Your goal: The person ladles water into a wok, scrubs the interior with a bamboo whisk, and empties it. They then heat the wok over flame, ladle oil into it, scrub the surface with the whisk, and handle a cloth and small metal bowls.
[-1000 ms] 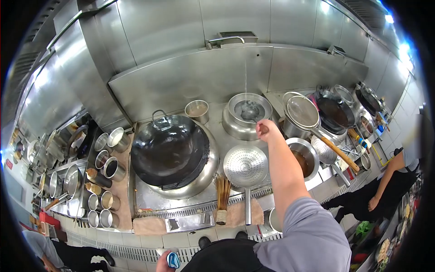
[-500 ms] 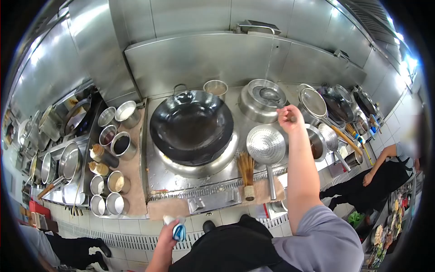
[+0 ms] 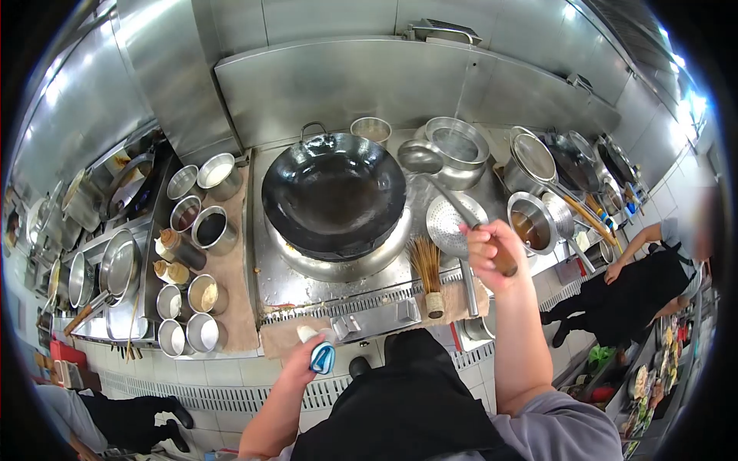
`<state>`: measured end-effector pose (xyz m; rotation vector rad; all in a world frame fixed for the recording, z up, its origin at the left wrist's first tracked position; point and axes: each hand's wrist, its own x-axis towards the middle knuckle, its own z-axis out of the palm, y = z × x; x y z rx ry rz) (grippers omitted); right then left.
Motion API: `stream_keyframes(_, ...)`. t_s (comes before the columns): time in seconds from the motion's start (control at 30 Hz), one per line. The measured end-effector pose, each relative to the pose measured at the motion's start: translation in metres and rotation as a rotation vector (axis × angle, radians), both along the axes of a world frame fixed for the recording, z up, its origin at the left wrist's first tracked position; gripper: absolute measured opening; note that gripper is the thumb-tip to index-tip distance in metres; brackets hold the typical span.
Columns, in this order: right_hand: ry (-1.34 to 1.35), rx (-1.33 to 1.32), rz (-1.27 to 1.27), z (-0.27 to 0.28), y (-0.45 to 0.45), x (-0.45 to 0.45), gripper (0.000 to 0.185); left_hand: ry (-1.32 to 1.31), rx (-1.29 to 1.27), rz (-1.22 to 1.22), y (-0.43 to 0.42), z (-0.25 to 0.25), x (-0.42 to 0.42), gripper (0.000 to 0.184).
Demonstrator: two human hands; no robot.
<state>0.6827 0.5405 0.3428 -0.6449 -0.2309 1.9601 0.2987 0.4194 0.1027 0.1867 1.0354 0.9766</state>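
My right hand [image 3: 494, 257] is wrapped round the wooden handle of a metal ladle [image 3: 421, 157]. The ladle's bowl hangs between the wok's right rim and a steel pot of water [image 3: 457, 144]. A large black wok [image 3: 334, 201] rests on the burner ring, with only a dark sheen inside. Down by the counter's front edge, my left hand [image 3: 298, 364] is closed on a folded blue-and-white cloth [image 3: 323, 358]. A perforated skimmer [image 3: 453, 219] lies under the ladle's handle. Beside it is a bamboo brush [image 3: 425, 273].
On the left stand several steel containers [image 3: 207, 297] of seasonings and two squeeze bottles [image 3: 181, 247]. A strainer [image 3: 532, 159] and a pot of brown liquid [image 3: 531, 224] are at right. One person [image 3: 615, 292] stands at right, another [image 3: 123, 419] at lower left.
My right hand has drawn back toward me, and the ladle has come out of the water pot, leftward to the wok's edge. My left hand has shifted slightly up and right with the cloth.
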Motion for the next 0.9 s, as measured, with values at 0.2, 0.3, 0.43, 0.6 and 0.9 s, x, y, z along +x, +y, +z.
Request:
stream_keyframes(0.2,-0.159,-0.03,0.179,-0.02,-0.036,-0.012,0.026,0.074,0.086,-0.1,0.002,0.026,0.019,0.023)
stream_keyframes(0.3,-0.353,-0.026,0.189,-0.049,-0.04,-0.014,0.023,0.101,0.089,-0.039,0.008,0.035,0.019,0.021)
stream_keyframes(0.43,-1.063,0.125,0.248,-0.074,-0.042,-0.018,0.019,0.061,0.056,0.009,0.03,0.038,0.018,0.032)
stream_keyframes(0.6,-1.47,0.302,0.13,-0.081,-0.025,0.007,0.016,0.023,0.065,0.027,0.093,0.045,0.036,0.055)
stream_keyframes(0.9,-1.892,0.353,-0.278,-0.094,0.123,0.142,0.022,0.159,-0.041,0.01,0.183,0.046,0.089,0.055)
